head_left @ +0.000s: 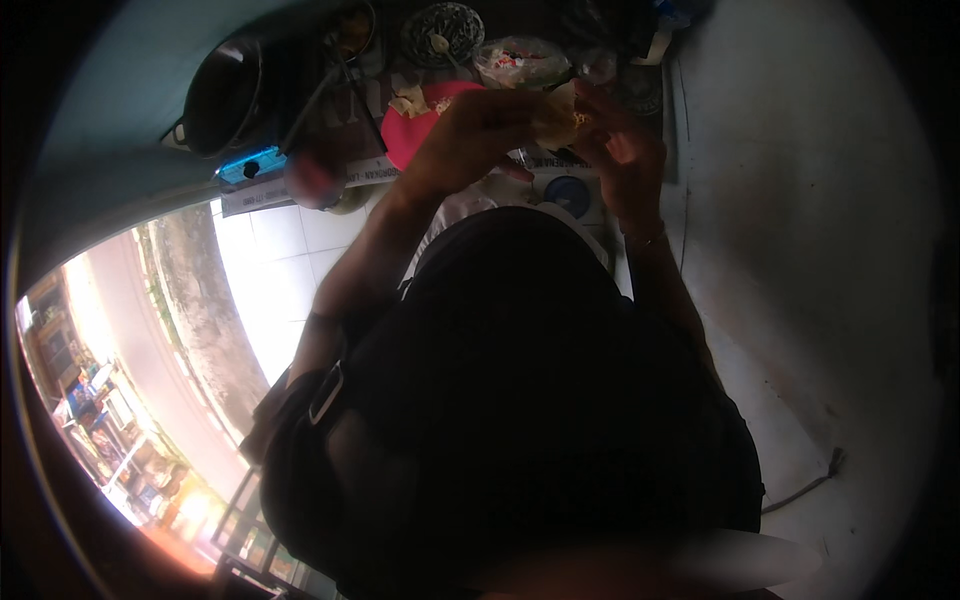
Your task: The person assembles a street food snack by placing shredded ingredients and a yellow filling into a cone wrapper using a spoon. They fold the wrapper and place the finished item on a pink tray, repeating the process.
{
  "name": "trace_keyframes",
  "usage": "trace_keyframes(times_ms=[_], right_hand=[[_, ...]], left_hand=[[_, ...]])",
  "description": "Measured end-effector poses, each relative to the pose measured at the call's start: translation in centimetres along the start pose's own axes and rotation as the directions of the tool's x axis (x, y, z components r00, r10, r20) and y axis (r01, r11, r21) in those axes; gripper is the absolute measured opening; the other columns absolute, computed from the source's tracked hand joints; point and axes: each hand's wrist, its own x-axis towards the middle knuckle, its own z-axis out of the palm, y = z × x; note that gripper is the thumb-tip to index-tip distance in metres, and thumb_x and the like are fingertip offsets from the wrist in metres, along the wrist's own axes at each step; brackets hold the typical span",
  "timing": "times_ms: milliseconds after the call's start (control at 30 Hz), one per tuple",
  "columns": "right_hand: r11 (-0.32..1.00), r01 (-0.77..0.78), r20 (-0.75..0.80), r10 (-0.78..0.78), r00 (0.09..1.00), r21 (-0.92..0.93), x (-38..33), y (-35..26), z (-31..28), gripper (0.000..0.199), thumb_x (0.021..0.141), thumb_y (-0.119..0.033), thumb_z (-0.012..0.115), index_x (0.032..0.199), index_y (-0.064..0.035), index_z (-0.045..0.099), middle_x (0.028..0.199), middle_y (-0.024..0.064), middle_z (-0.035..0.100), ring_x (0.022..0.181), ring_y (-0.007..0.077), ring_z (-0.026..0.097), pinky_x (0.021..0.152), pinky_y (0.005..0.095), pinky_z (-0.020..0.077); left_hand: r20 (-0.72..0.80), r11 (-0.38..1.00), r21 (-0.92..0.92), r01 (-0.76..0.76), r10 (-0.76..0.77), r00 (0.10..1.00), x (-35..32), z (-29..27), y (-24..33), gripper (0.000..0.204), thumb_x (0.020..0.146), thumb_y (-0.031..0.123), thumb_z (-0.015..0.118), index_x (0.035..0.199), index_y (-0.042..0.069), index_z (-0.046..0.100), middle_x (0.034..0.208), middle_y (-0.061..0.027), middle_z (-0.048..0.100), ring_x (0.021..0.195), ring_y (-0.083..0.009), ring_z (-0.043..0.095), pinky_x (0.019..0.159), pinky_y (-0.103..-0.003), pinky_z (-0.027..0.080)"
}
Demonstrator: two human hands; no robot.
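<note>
Between my two hands, above the counter, is a thin beige wrapper [556, 122] with some crumbly yellowish filling showing on it. My left hand [472, 138] pinches its left side, and my right hand [622, 150] grips the right side with bent fingers. Just left of and behind my left hand lies a pink plate [402, 138]. On that plate are pieces of pale beige wrapper [410, 102] and some light crumbly food, partly covered by my hand.
A dark pan [222, 98] stands at the far left. Behind my hands are a bowl [466, 22] with a spoon [439, 44] and a clear plastic bag [520, 62] with red and green contents. A round blue object [568, 196] sits below my right hand. A white wall [800, 200] rises on the right.
</note>
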Motion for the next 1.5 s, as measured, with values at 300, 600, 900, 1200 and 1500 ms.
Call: trace_keyframes(times_ms=[300,600,900,1200,1500], right_hand=[[0.999,0.015,-0.042,-0.017,0.999,-0.052,0.3,-0.1,-0.3,0.013,0.084,0.003,0.065,0.097,0.0017,0.063,0.106,0.0108,0.063,0.101,0.0166,0.06,0.091,0.0336,0.0479],[0.959,0.136,-0.137,-0.174,0.975,-0.248,0.6,-1.8,0.6,0.013,0.086,-0.003,0.068,0.097,0.0034,0.064,0.092,0.0087,0.067,0.087,0.0148,0.064,0.081,0.0299,0.052],[0.922,0.283,-0.185,-0.336,0.924,-0.263,0.7,-2.8,1.4,0.016,0.081,0.004,0.072,0.096,0.0011,0.066,0.091,0.0098,0.068,0.083,0.0121,0.064,0.071,0.0265,0.0522],[0.893,0.386,-0.185,-0.43,0.883,-0.232,0.9,-4.0,2.0,0.017,0.077,0.009,0.073,0.09,0.003,0.064,0.091,0.0148,0.069,0.085,0.0175,0.067,0.073,0.0284,0.0548],[0.905,0.365,-0.176,-0.405,0.897,-0.221,0.7,-5.1,2.6,0.018,0.077,0.01,0.072,0.088,0.0023,0.06,0.091,0.014,0.067,0.085,0.0178,0.067,0.073,0.03,0.0563]], left_hand=[[0.085,0.999,-0.04,-0.001,0.005,0.996,0.3,0.0,0.8,0.034,0.089,0.01,0.061,0.117,-0.008,0.059,0.109,-0.0172,0.065,0.098,-0.0241,0.067,0.063,-0.033,0.062],[-0.039,0.911,0.333,-0.242,0.27,0.962,0.2,2.3,1.2,0.044,0.081,0.013,0.076,0.12,-0.003,0.061,0.104,-0.013,0.069,0.092,-0.0179,0.068,0.075,-0.03,0.057],[-0.174,0.887,0.379,-0.264,0.349,0.921,0.4,3.3,2.5,0.044,0.079,0.017,0.08,0.112,-0.006,0.063,0.095,-0.011,0.069,0.087,-0.0131,0.067,0.077,-0.027,0.056],[-0.155,0.881,0.044,-0.471,0.472,0.868,-0.1,4.0,3.0,0.051,0.08,0.002,0.075,0.125,-0.006,0.053,0.102,-0.014,0.068,0.093,-0.0166,0.067,0.079,-0.028,0.057],[-0.207,0.846,-0.017,-0.534,0.519,0.829,-0.5,4.1,2.7,0.051,0.081,-0.001,0.073,0.126,-0.007,0.05,0.106,-0.0156,0.067,0.097,-0.0184,0.066,0.08,-0.028,0.057]])
